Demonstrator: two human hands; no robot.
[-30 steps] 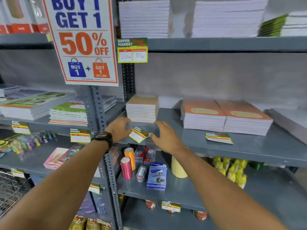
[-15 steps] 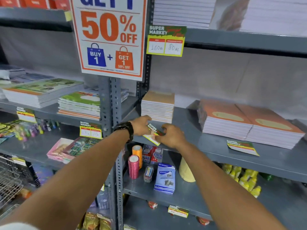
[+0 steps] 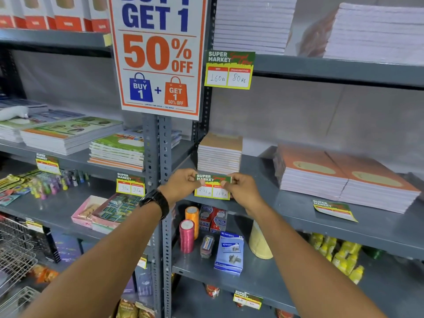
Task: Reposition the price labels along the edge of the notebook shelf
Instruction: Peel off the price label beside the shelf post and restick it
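Observation:
A green, red and yellow price label (image 3: 212,188) sits flat against the front edge of the grey notebook shelf (image 3: 286,216), below a small stack of brown notebooks (image 3: 219,152). My left hand (image 3: 182,184) pinches its left end and my right hand (image 3: 242,189) pinches its right end. A second label (image 3: 333,210) lies loose on the shelf top in front of two orange notebook stacks (image 3: 346,177). Another label (image 3: 229,69) hangs on the shelf edge above.
A "50% OFF" poster (image 3: 158,56) hangs on the upright post (image 3: 158,157). Left shelves hold green notebooks (image 3: 117,149) and labels (image 3: 130,187). Below are thread spools (image 3: 187,235), a blue box (image 3: 229,251) and yellow bottles (image 3: 337,251). Wire baskets (image 3: 16,260) stand at the lower left.
The label was tilted between my hands and is now level and upright against the shelf edge. Both hands moved to its ends. The view came closer.

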